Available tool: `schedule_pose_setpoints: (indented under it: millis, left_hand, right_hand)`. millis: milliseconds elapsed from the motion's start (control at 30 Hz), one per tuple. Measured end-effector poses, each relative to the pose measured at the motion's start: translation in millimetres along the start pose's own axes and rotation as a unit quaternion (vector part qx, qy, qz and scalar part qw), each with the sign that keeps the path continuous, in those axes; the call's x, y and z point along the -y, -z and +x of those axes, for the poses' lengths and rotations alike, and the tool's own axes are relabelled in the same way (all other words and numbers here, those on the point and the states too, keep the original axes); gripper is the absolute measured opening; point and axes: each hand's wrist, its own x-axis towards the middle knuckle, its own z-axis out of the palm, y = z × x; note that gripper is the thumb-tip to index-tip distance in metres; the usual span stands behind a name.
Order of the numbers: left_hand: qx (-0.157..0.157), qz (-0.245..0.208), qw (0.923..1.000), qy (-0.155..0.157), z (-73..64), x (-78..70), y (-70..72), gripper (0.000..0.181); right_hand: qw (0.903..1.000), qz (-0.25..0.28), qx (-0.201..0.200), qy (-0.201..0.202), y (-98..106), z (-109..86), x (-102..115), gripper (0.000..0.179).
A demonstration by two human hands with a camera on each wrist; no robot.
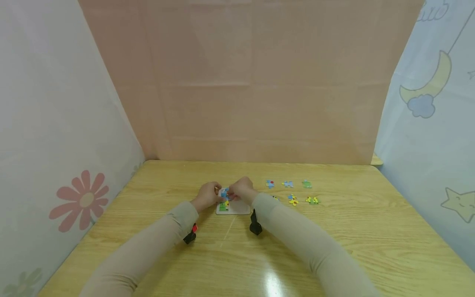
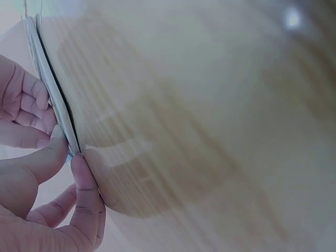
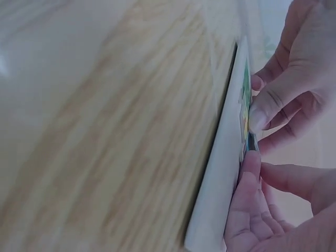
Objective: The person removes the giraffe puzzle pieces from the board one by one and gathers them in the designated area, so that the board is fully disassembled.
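A pale puzzle board (image 1: pixel 239 208) lies on the table, partly filled along its left side with green-and-yellow pieces (image 1: pixel 224 206) and blue ones. My left hand (image 1: pixel 207 196) holds the board's left edge, its thumb over the pieces and its fingers at the rim (image 2: pixel 71 123). Over the upper part of the board, my right hand (image 1: pixel 242 189) has its fingertips drawn together on a blue puzzle piece (image 1: pixel 224 192). The right wrist view shows those fingertips right at the board's surface, close to the left thumb (image 3: pixel 260 116). Fingers hide much of the blue piece.
Right of the board lie loose puzzle pieces in two rows: a blue-and-red one (image 1: pixel 270 184), a light blue one (image 1: pixel 287 184), a green one (image 1: pixel 306 184), and yellow ones (image 1: pixel 293 200) nearer. The right sleeve partly covers one. Fabric walls enclose the wooden table (image 1: pixel 230 264).
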Motion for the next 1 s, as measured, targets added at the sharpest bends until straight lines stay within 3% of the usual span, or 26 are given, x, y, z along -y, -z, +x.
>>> schedule_pose_setpoints:
  millis: [200,400,733,1000]
  left_hand:
    - [-0.001,-0.003,1.0,-0.003,0.9,0.2,1.6,0.048]
    - [-0.004,0.013,0.9999,-0.002,-0.4,0.1,4.5,0.046]
    - [0.003,0.033,0.9994,0.005,0.7,5.0,5.1,0.05]
    - [0.015,-0.008,0.9996,0.021,-2.2,-1.3,5.3,0.054]
  right_hand:
    - [0.9991,0.032,0.02,0.017,1.7,-4.8,2.2,0.023]
    - [0.9991,0.033,0.014,0.023,2.4,-7.9,5.9,0.016]
    - [0.9933,0.086,0.065,0.041,26.8,-15.8,-3.0,0.025]
    - [0.9896,0.111,0.089,0.018,43.8,-21.0,-11.0,0.024]
